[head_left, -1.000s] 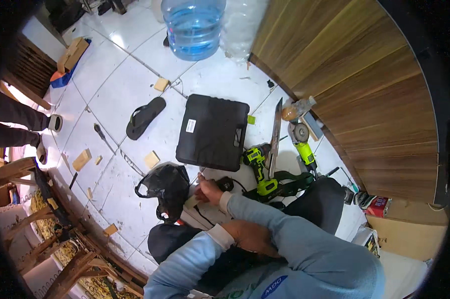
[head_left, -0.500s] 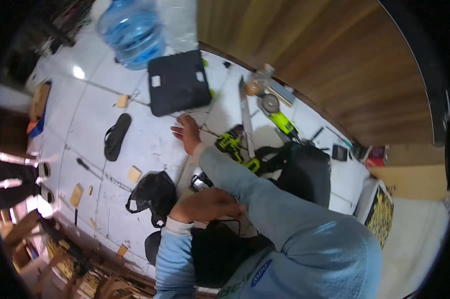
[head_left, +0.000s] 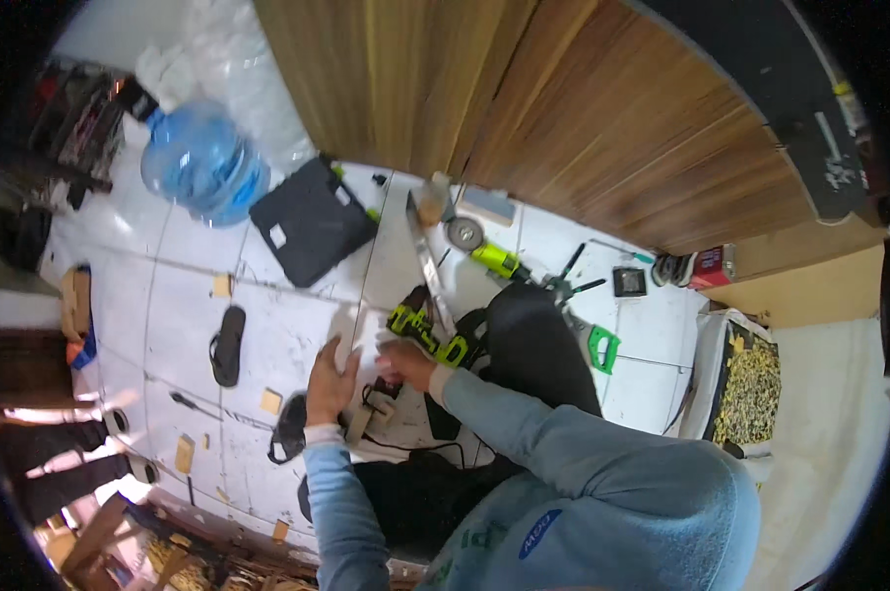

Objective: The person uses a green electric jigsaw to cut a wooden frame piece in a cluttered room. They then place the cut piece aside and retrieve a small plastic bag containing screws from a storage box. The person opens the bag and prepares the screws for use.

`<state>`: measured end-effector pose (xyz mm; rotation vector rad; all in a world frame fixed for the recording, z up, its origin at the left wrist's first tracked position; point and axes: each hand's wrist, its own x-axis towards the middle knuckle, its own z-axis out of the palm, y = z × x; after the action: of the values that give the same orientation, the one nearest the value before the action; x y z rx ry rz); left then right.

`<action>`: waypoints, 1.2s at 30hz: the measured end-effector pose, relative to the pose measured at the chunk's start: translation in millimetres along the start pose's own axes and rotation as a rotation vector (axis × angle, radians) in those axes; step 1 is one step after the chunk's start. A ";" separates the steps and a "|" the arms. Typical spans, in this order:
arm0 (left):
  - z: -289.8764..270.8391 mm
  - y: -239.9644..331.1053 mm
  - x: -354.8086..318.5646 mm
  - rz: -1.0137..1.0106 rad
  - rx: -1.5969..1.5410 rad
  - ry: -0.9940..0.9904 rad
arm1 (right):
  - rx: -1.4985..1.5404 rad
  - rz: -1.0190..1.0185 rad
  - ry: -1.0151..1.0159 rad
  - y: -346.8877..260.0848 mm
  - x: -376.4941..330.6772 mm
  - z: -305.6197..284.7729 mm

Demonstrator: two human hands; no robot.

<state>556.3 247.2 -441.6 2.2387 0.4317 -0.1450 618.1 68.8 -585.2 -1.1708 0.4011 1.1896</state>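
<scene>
My left hand (head_left: 330,382) is raised over the tiled floor, fingers spread and nothing in it. Close beside it, my right hand (head_left: 406,363) points leftward, its fingertips smeared by motion. Just beyond the right hand lies a green-and-black cordless drill (head_left: 412,322). Below the hands, a pale block-like object (head_left: 358,422) and a black cable (head_left: 435,450) show near my legs. A black item with a strap (head_left: 288,429) is partly covered by my left hand. Neither hand visibly touches any of these.
A black case (head_left: 314,223) and a blue water jug (head_left: 205,163) stand farther off. A green angle grinder (head_left: 496,259), a metal strip (head_left: 426,258) and a green-handled saw (head_left: 602,349) lie right of centre. A black flip-flop (head_left: 227,347) lies left; another person's legs (head_left: 65,458) show at the far left.
My right hand has drawn back from near the black case toward my body. My left hand has turned from lying across to upright with fingers spread. The view has shifted, showing more of the wooden panels.
</scene>
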 end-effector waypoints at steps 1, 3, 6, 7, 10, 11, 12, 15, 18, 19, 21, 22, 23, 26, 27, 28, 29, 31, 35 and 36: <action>-8.4 -11.4 -16.2 -0.177 -0.177 -0.015 | -0.159 -0.022 0.026 -16.8 -28.4 10.2; -25.0 -15.3 -53.1 -0.476 0.034 -0.209 | -0.666 -0.208 0.089 -52.6 -97.6 7.7; -27.7 -69.3 -160.7 -0.366 0.595 -0.077 | -1.594 -0.622 0.083 -149.9 -225.0 38.4; -23.7 -16.8 -177.4 -0.690 0.505 -0.288 | -1.832 -0.523 0.057 -160.3 -267.2 10.4; -43.5 5.2 -251.5 -0.469 -0.048 -0.227 | -1.882 -0.072 0.121 -195.8 -364.8 -1.3; -57.7 65.3 -268.0 -0.374 -0.060 -0.296 | -1.715 0.024 0.175 -183.1 -403.1 -22.2; -70.0 87.1 -280.2 -0.317 -0.164 -0.447 | -1.554 0.077 0.219 -176.6 -436.0 -32.4; -118.3 145.4 -292.6 -0.359 0.072 -0.871 | -1.192 0.227 0.270 -159.2 -510.0 -25.8; -144.6 136.3 -294.3 -0.504 -0.013 -1.098 | -1.099 0.286 0.370 -144.4 -570.9 -20.2; -165.6 152.2 -285.9 -0.481 -0.092 -1.177 | -1.093 0.291 0.405 -132.8 -583.0 -21.6; -191.4 172.1 -274.2 -0.470 -0.236 -1.279 | -0.998 0.229 0.433 -122.9 -609.3 -36.0; -206.3 176.4 -269.2 -0.397 -0.243 -1.305 | -0.960 0.188 0.437 -119.7 -616.6 -45.4; -213.4 166.1 -265.1 -0.253 -0.258 -1.324 | -0.976 0.067 0.507 -108.1 -622.7 -59.3; -236.9 193.9 -248.8 0.772 0.693 -1.186 | -1.025 0.085 0.473 -101.5 -644.6 -102.3; -230.6 213.7 -247.6 0.080 0.328 -1.182 | -1.164 0.009 0.504 -92.6 -653.8 -121.0; -242.8 212.3 -249.6 0.039 0.331 -1.115 | -1.213 0.014 0.458 -107.1 -655.6 -123.3; -240.4 213.6 -248.9 0.023 0.318 -1.073 | -1.216 0.040 0.484 -108.4 -658.6 -142.6; -231.8 225.9 -246.3 0.781 0.747 -0.914 | -1.192 0.033 0.533 -106.1 -670.6 -177.9; -145.7 317.4 -271.9 -0.356 0.200 -0.582 | -1.161 0.075 0.522 -117.3 -724.7 -287.5; -107.5 352.7 -279.9 -0.948 -0.439 -0.259 | -1.160 0.117 0.493 -120.3 -736.0 -322.7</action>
<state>415.5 46.6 -48.9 1.4125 1.2155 -0.7405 537.5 -569.1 -88.4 -2.4940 0.1055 1.2325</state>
